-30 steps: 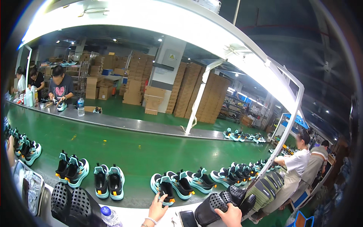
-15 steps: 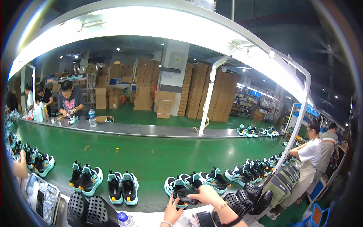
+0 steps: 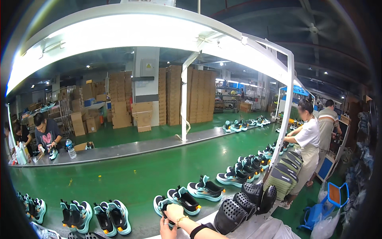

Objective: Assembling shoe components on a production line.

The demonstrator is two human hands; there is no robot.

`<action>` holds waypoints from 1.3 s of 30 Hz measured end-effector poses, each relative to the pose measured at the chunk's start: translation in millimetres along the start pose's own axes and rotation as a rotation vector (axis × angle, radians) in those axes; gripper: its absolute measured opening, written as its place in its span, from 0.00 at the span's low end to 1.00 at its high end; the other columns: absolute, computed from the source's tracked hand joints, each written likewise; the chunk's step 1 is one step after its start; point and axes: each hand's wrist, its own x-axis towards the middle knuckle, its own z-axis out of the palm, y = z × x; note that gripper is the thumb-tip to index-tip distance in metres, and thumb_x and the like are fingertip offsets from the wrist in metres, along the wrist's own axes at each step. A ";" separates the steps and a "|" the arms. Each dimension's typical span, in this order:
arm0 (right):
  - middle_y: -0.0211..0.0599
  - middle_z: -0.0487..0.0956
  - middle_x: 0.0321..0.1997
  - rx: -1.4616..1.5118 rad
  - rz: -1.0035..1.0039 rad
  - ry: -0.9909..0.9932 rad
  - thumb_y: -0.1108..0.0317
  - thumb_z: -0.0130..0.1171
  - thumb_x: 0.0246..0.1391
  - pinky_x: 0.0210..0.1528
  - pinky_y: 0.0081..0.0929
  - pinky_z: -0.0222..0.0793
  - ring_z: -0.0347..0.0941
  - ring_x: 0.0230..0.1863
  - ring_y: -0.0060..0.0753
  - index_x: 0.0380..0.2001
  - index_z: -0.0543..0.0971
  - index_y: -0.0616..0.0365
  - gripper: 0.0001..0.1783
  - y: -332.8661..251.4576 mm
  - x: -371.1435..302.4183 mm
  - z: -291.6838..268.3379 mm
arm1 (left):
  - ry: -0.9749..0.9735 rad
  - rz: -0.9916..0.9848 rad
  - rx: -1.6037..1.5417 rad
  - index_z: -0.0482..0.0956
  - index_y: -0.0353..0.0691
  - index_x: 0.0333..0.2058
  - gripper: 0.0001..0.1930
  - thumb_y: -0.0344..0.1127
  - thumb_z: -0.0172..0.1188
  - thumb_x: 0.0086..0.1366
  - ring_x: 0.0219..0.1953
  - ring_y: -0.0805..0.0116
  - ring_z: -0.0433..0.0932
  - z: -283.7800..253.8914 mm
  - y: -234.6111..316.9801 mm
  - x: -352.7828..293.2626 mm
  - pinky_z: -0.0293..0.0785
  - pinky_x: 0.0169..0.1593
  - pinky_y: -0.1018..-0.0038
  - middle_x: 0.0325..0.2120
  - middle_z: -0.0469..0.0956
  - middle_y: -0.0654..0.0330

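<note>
One green table fills the lower half, running from eight o'clock through six to three, with the middle of the view as hub. A white lamp arches over it from ten o'clock to two. Stacked cartons stand towards twelve. A person in a white top is at three o'clock, another in a striped top just behind, and a third in a dark top at nine. At four o'clock are a blue stool and, closer in, a pile of green pads. Black perforated forms sit at five, beside the pads. Pairs of black and turquoise shoes wait at eight o'clock and seven, and a row of shoes recedes towards three. At half past six is the shoe being handled, on the table with two more shoes on its one o'clock side. The hands are together at it: the right hand is bent over its opening, the left hand close below. Whether either grips anything I cannot tell, as the fingertips are hidden. A gold bracelet rings the right wrist
</note>
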 end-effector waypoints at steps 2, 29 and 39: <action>0.40 0.82 0.26 -0.006 0.002 -0.010 0.60 0.58 0.46 0.31 0.33 0.75 0.80 0.30 0.39 0.21 0.83 0.52 0.09 -8.9 6.0 6.0 | 0.050 0.029 0.014 0.69 0.31 0.49 0.20 0.33 0.58 0.58 0.52 0.46 0.68 -3.3 -15.1 -0.2 0.64 0.56 0.64 0.53 0.65 0.44; 0.42 0.80 0.34 0.292 -0.058 0.586 0.63 0.60 0.49 0.43 0.35 0.69 0.75 0.37 0.43 0.35 0.78 0.61 0.14 125.0 -175.3 -217.2 | 0.204 0.030 0.108 0.72 0.36 0.48 0.17 0.33 0.59 0.61 0.36 0.70 0.70 -39.8 42.7 4.9 0.68 0.43 0.74 0.41 0.73 0.58; 0.47 0.74 0.47 0.447 0.187 0.712 0.63 0.60 0.49 0.53 0.36 0.64 0.70 0.51 0.48 0.44 0.73 0.62 0.20 194.2 -204.2 -158.1 | 0.133 0.302 0.231 0.69 0.34 0.51 0.21 0.27 0.56 0.58 0.51 0.61 0.67 -18.8 83.1 4.6 0.68 0.51 0.71 0.58 0.59 0.50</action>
